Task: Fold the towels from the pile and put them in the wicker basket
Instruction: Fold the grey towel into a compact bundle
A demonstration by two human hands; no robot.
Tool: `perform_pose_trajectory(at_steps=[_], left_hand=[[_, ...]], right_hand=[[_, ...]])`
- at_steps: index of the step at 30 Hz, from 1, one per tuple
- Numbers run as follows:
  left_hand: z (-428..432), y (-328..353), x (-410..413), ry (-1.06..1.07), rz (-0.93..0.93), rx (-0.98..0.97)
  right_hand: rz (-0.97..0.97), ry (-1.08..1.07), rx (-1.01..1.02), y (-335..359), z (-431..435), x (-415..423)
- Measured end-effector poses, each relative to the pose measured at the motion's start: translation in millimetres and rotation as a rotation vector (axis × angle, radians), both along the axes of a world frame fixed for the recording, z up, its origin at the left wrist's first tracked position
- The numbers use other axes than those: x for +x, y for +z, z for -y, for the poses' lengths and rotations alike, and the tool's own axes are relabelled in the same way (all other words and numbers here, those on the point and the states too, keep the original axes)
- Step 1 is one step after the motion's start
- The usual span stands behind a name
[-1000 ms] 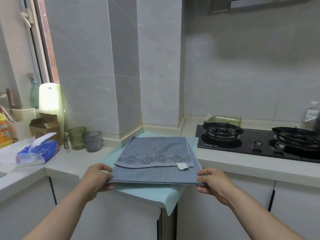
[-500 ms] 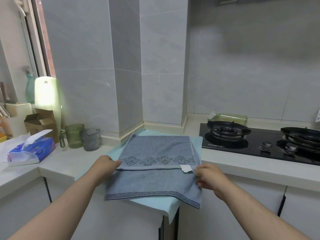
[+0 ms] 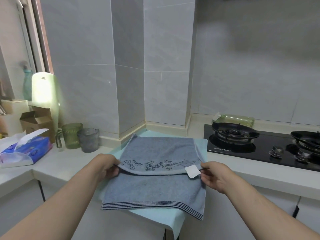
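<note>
A blue-grey towel (image 3: 155, 187) lies on a light turquoise cloth (image 3: 202, 144) at the counter's corner. Its far part is doubled over, with a dark patterned band and a white label (image 3: 192, 171) along the folded flap's front edge. Its near end with dark stripes hangs over the counter edge. My left hand (image 3: 105, 166) pinches the flap's left corner. My right hand (image 3: 213, 175) pinches the flap's right corner beside the label. No wicker basket or towel pile is in view.
A black gas hob (image 3: 259, 146) with two burners lies to the right. On the left stand a green mug (image 3: 71, 135), a grey glass cup (image 3: 89, 139), a blue tissue pack (image 3: 24, 151) and a cardboard box (image 3: 37, 118). A tiled pillar (image 3: 143, 66) rises behind the towel.
Both hands let go of the towel's near edge, which dropped over the counter edge, and moved up to the folded flap's two front corners. The view has shifted slightly.
</note>
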State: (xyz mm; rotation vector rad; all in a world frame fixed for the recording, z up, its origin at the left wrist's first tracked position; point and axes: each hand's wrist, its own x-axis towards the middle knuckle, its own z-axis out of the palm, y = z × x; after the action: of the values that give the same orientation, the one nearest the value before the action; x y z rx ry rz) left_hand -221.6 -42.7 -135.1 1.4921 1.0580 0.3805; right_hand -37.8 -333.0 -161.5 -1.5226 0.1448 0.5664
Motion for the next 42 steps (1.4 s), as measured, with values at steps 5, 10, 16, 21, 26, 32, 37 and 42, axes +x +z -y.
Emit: perform_pose_trajectory(at_steps=[5, 10, 16, 21, 26, 32, 37, 42], left_hand=[[5, 12, -6, 0.016, 0.113, -0.019], [21, 22, -19, 0.018, 0.17, -0.032], [39, 34, -44, 0.041, 0.233, -0.019], [51, 32, -63, 0.038, 0.235, -0.041], [61, 31, -78, 0.021, 0.269, -0.156], [64, 18, -91, 0.033, 0.235, -0.17], [63, -4, -95, 0.036, 0.168, -0.148], [63, -15, -100, 0.049, 0.147, -0.157]], right_hand=[[0.003, -0.025, 0.152, 13, 7, -4], [0.023, -0.027, 0.173, 18, 17, -18], [0.052, -0.046, 0.191, 25, 38, -40], [0.028, -0.034, 0.192, 21, 55, -56], [-0.018, 0.003, 0.152, 11, 67, -64], [-0.037, 0.041, 0.108, 4, 75, -74], [-0.06, 0.064, 0.051, -14, 78, -79], [-0.111, 0.079, 0.002, -43, 76, -80]])
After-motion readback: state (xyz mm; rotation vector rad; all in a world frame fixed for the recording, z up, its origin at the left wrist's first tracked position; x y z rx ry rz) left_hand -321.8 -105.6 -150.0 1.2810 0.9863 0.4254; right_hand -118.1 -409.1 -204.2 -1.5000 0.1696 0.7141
